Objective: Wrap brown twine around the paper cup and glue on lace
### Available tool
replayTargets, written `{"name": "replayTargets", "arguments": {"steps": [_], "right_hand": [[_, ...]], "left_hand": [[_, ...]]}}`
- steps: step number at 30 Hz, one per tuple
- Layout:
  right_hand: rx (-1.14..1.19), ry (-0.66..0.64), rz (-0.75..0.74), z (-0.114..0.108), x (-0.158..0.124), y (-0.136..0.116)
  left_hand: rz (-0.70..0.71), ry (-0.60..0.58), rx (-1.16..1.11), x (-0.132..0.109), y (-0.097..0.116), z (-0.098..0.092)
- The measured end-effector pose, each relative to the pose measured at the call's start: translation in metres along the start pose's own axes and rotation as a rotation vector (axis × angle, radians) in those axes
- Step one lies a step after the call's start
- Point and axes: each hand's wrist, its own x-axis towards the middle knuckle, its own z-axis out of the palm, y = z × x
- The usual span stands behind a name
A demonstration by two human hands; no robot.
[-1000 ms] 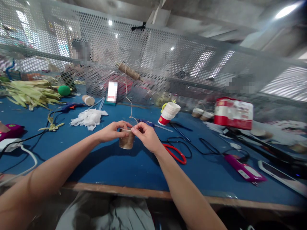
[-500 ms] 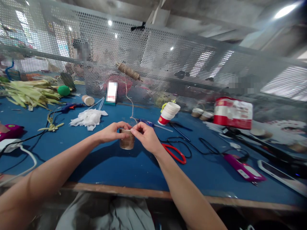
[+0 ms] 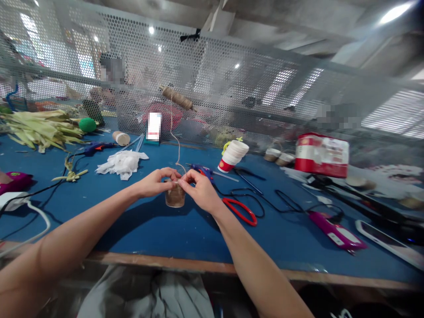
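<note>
A small cup wrapped in brown twine (image 3: 175,198) stands on the blue table (image 3: 159,229) in front of me. My left hand (image 3: 155,182) grips its rim from the left, fingers curled round it. My right hand (image 3: 198,191) pinches the twine strand (image 3: 175,145) at the cup's top edge. That strand runs up to a twine spool (image 3: 177,98) hung on the perforated metal screen (image 3: 232,84).
Red-handled scissors (image 3: 241,211) lie right of my right hand. A stack of paper cups (image 3: 232,155), a blue glue gun (image 3: 200,169), black cables (image 3: 265,198), pink tools (image 3: 336,232), white plastic scraps (image 3: 122,162) and dried husks (image 3: 43,128) are spread about. A person sits behind the screen.
My right hand has shifted a little left onto the cup's rim, and the twine strand now hangs straighter. The left hand keeps its hold.
</note>
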Motion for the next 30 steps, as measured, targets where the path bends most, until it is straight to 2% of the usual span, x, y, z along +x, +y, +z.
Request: {"name": "replayTargets", "arguments": {"steps": [9, 17, 22, 30], "right_hand": [[0.034, -0.016, 0.007, -0.0018, 0.0006, -0.0009], [0.150, 0.014, 0.073, -0.0039, 0.0035, 0.0006], [0.144, -0.029, 0.088, -0.0057, 0.0029, -0.0006], [0.138, -0.030, 0.127, -0.0050, 0.0036, 0.0041]], "left_hand": [[-0.010, -0.024, 0.039, 0.0004, 0.0028, -0.0016], [-0.040, -0.072, 0.058, -0.0001, 0.0055, -0.0022], [-0.062, -0.060, 0.002, -0.0001, 0.0008, -0.0030], [-0.067, -0.052, -0.007, 0.0001, 0.0002, -0.0035]]}}
